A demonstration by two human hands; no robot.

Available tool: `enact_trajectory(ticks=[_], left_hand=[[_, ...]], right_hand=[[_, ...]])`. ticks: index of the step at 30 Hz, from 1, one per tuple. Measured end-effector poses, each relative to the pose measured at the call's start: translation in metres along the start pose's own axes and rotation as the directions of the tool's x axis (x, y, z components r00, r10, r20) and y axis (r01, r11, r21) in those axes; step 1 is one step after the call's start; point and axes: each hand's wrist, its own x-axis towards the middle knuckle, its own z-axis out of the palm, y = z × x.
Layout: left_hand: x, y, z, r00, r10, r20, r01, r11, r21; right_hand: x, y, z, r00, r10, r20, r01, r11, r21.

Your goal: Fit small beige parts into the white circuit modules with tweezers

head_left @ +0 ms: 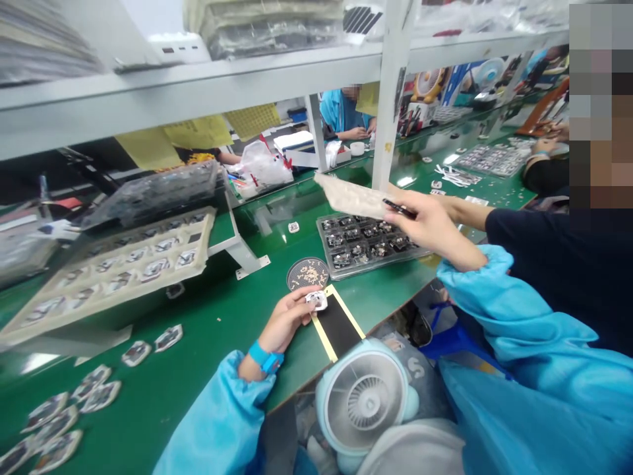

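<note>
My left hand (287,320), with a blue band at the wrist, pinches a small white-rimmed part (316,301) with a dark, detailed middle. It is above the yellow-edged black pad (341,326) at the bench's front edge. My right hand (429,221) grips a thin cream moulded tray (351,196), tilted in the air, together with a slim black tool (399,209) whose kind I cannot make out. Below it lies a clear compartment tray (341,270) full of dark small assemblies, partly hidden by the cream tray and my hand. A round dark dish (291,276) holds tiny beige pieces.
Several white-rimmed parts (96,389) lie at the left. A cream tray of parts (198,264) rests on a raised stand there. A shelf post (390,99) rises behind my right hand. A small fan (368,402) is below the bench edge. A co-worker's dark sleeve (529,237) is close at right.
</note>
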Motion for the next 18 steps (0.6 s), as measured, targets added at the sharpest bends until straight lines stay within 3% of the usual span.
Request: enact_trajectory(ticks=[5,10,14,18], left_hand=[[0.000,0.002,0.000,1.000,0.021,-0.014,-0.021,1.000,0.008],[0.002,0.002,-0.004,0.999,0.036,-0.033,-0.036,0.999,0.003],[0.003,0.005,-0.009,0.998,0.030,-0.051,-0.030,0.999,-0.013],[0.008,0.006,-0.014,0.996,0.027,-0.083,-0.031,0.998,-0.050]], right_hand=[[0.002,-0.037,-0.034,0.976,0.106,-0.192,-0.055,0.965,0.256],[-0.018,-0.064,-0.045,0.935,0.163,-0.315,-0.042,0.933,0.356],[0.000,-0.091,-0.046,0.958,0.096,-0.272,0.005,0.937,0.349],[0.027,-0.118,-0.052,0.994,-0.034,-0.102,0.059,0.966,0.252]])
